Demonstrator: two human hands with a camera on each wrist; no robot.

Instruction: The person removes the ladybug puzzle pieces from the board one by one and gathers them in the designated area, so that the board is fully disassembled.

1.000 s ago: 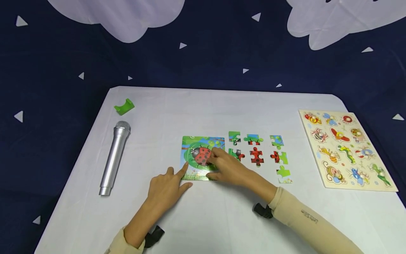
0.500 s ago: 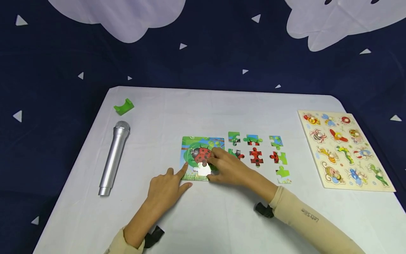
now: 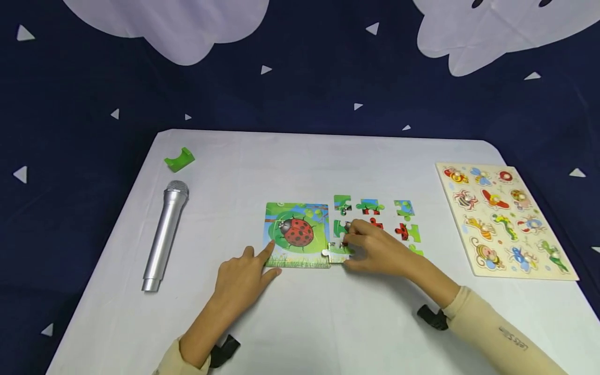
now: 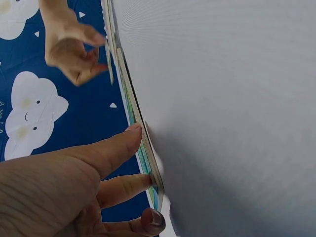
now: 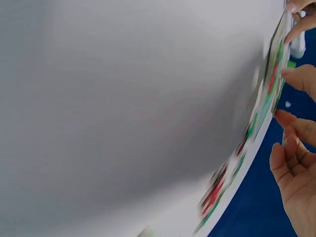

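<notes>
In the head view, my left hand (image 3: 244, 278) rests at the left side of a small rectangular ladybug puzzle board (image 3: 300, 234), its index fingertip touching the board and its thumb below the corner. The left wrist view has those fingers along the board's edge. Just right of the board, my right hand (image 3: 382, 250) pinches a jigsaw piece (image 3: 336, 255) with grass and green on it; this piece overlaps the board's lower right edge. A ladybug-head piece (image 3: 339, 228) is partly hidden behind the right fingers. Several other jigsaw pieces (image 3: 370, 205) lie in rows beyond that hand.
A silver microphone (image 3: 164, 237) lies at the left, below a green curved block (image 3: 180, 160). On the right is a wooden insect peg board (image 3: 506, 221). The white table (image 3: 262, 166) meets a dark blue patterned cloth (image 3: 300, 94) behind.
My right hand has drawn the grassy piece off the board and moved right with it, uncovering the whole ladybug picture. The left hand stays at the board's edge.
</notes>
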